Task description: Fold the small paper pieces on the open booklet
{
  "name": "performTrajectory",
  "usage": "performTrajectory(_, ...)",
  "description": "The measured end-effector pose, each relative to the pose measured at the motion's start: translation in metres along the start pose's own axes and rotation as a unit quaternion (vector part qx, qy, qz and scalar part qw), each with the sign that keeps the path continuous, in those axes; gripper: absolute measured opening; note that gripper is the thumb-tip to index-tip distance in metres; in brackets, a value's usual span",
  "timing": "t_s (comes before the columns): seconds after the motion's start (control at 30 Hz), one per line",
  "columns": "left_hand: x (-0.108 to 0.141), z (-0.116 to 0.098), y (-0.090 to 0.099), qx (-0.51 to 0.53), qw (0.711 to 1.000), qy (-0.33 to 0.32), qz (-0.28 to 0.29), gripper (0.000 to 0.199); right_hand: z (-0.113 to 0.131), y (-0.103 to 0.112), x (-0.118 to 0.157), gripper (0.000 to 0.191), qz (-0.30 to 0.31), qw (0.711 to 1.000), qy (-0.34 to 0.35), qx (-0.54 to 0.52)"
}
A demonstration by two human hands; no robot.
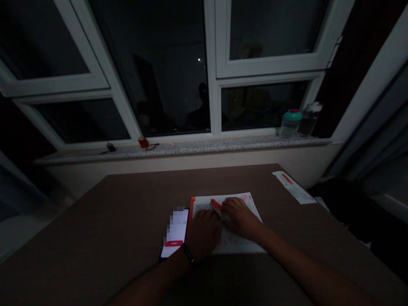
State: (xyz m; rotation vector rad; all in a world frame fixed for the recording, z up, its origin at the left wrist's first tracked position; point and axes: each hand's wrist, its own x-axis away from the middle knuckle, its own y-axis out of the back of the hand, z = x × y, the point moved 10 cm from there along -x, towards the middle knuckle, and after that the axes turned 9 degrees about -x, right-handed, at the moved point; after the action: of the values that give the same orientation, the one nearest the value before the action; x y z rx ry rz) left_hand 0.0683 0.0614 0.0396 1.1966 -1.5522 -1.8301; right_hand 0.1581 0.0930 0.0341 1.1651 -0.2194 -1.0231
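Dim room, night window; no brand or label readable from here; print on the booklet [240, 246] too small and dark to make out; phone [176, 231] lit just beside its left edge, a red bar low on the screen, part of it blocked out; orange-and-white printed sheet [295, 188] at the tabletop [143, 199]'s right side, lettering illegible.

Containers on the sill [197, 148]: green-lidded bottle [290, 126], clear bottle [308, 121] beside it, contents uncertain; small red jar [143, 142] farther left.

Left hand [204, 233] palm down over the booklet, fingers bent; right hand [240, 219] there too, fingertips against an orange piece [216, 205] lying over the page; whether either grips, I cannot tell.
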Motion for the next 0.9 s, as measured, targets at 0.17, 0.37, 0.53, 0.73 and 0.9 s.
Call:
performTrajectory(0.17,0.001,-0.009,-0.002,0.024,0.999,-0.017,0.025,0.026,-0.006,0.004,-0.001,0.014,-0.019,0.999,-0.019,0.024)
performTrajectory(0.37,0.004,-0.016,-0.005,0.055,0.997,-0.043,0.028,0.038,-0.015,0.003,-0.003,0.009,-0.004,0.997,-0.043,0.065)
performTrajectory(0.53,0.003,-0.017,-0.005,0.067,0.996,-0.048,0.038,0.037,-0.018,0.004,-0.004,0.01,0.013,0.998,-0.041,0.049)
performTrajectory(0.73,0.003,-0.017,-0.007,0.069,0.995,-0.045,0.056,0.039,-0.021,0.007,-0.006,0.01,0.014,0.999,-0.029,0.01)
performTrajectory(0.9,0.003,-0.021,-0.008,0.068,0.994,-0.064,0.063,0.039,-0.025,0.005,-0.006,0.007,0.008,1.0,-0.022,-0.017)
